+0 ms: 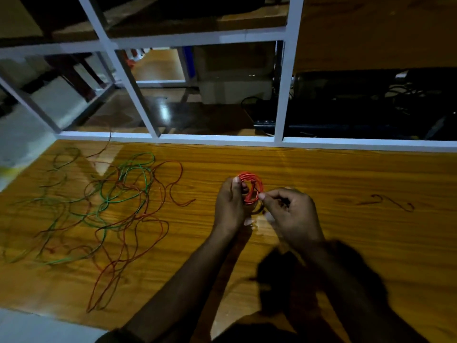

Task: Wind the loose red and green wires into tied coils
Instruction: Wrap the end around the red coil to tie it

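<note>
- A small round coil of bright red insulated wire is held upright above the glossy orange-brown wooden tabletop, right between the person's two hands, a little right of the table's middle.
- The left hand grips the coil from its left side: the fingers curl round the lower left of the loops and the thumb lies up along the coil's left rim.
- The right hand sits just to the right of the coil, fingers curled inward; its thumb and forefinger pinch at the coil's lower right edge, where a short dark strand crosses the loops. What exactly is pinched there is too small to tell.
- The two hands nearly touch below the coil, and both forearms reach in from the bottom of the view.
- Well apart to the left, a loose tangle of thin red and green wires lies spread flat over the left half of the tabletop, its loops overlapping; one red strand runs back toward the table's far edge.
- To the right of the hands, a short dark curly piece of wire lies alone on the wood.
- Behind the table stands a white-painted metal frame, with dim shelves and boxes beyond it.
</note>
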Motion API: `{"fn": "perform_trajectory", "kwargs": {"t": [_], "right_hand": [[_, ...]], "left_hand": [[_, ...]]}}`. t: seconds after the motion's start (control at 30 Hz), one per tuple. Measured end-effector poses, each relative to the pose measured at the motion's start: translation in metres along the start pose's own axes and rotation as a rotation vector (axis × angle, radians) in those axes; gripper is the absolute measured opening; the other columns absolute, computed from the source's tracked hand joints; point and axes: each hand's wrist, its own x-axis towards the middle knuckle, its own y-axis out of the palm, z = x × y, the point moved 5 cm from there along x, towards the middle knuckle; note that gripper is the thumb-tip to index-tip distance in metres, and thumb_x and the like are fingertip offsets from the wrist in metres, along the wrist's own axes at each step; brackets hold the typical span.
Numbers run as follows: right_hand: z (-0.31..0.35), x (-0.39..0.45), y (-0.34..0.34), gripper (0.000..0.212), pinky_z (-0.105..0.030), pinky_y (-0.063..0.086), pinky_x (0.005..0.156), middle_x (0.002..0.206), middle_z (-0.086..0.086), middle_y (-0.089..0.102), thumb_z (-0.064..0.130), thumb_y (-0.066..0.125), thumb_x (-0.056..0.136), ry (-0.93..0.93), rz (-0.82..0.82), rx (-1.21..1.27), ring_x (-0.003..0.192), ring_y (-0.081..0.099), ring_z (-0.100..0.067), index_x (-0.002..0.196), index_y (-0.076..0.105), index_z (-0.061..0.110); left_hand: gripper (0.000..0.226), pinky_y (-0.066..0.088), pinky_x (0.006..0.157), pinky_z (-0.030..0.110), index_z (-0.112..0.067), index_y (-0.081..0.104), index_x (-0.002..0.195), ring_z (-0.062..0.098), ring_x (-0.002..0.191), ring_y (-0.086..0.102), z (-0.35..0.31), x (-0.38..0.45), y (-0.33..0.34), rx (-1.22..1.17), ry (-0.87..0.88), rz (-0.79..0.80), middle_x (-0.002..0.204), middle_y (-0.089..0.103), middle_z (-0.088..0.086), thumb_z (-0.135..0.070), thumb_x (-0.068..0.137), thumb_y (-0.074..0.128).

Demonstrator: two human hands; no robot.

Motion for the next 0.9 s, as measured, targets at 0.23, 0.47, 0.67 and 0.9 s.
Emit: {"fn": "perform_trajectory", "kwargs": {"t": [0.23, 0.47, 0.67, 0.9], "right_hand": [[0.007, -0.006, 0.019, 0.010, -0.023, 0.051, 0.063, 0.077, 0.009, 0.074, 0.024, 0.073, 0.090, 0.163, -0.087, -0.022, 0.070, 0.067, -0.001, 0.082, 0.077, 0.018], [0.022, -0.010, 0.041, 0.019, -0.009, 0.039, 0.070, 0.103, 0.002, 0.064, 0.020, 0.059, 0.100, 0.165, -0.055, -0.277, 0.091, 0.059, -0.009, 0.108, 0.076, 0.017], [0.040, -0.016, 0.040, 0.015, -0.007, 0.041, 0.063, 0.097, 0.005, 0.064, 0.013, 0.066, 0.095, 0.177, -0.231, -0.228, 0.082, 0.062, -0.008, 0.106, 0.074, 0.018], [0.045, -0.022, 0.031, 0.035, -0.026, 0.057, 0.063, 0.078, 0.007, 0.067, 0.012, 0.078, 0.083, 0.290, -0.328, -0.104, 0.073, 0.067, -0.004, 0.110, 0.059, 0.023]], "left_hand": [[0.039, 0.051, 0.069, 0.023, -0.004, 0.065, 0.109, 0.018, 0.087, 0.068, 0.006, 0.006, -0.021, -0.080, 0.057, 0.058, 0.094, 0.070, 0.008, -0.033, 0.107, 0.039], [0.038, 0.046, 0.061, 0.016, -0.009, 0.057, 0.105, 0.018, 0.083, 0.060, 0.007, 0.011, -0.036, -0.037, 0.064, 0.094, 0.094, 0.063, 0.010, -0.036, 0.109, 0.030], [0.029, 0.039, 0.054, 0.011, -0.017, 0.049, 0.093, 0.011, 0.074, 0.052, 0.000, 0.015, -0.039, -0.041, 0.118, 0.145, 0.091, 0.055, 0.009, -0.032, 0.109, 0.029], [0.031, 0.043, 0.060, 0.018, -0.010, 0.050, 0.101, 0.013, 0.077, 0.054, -0.001, 0.009, -0.030, -0.069, 0.121, 0.149, 0.089, 0.055, 0.006, -0.034, 0.108, 0.031]]}}
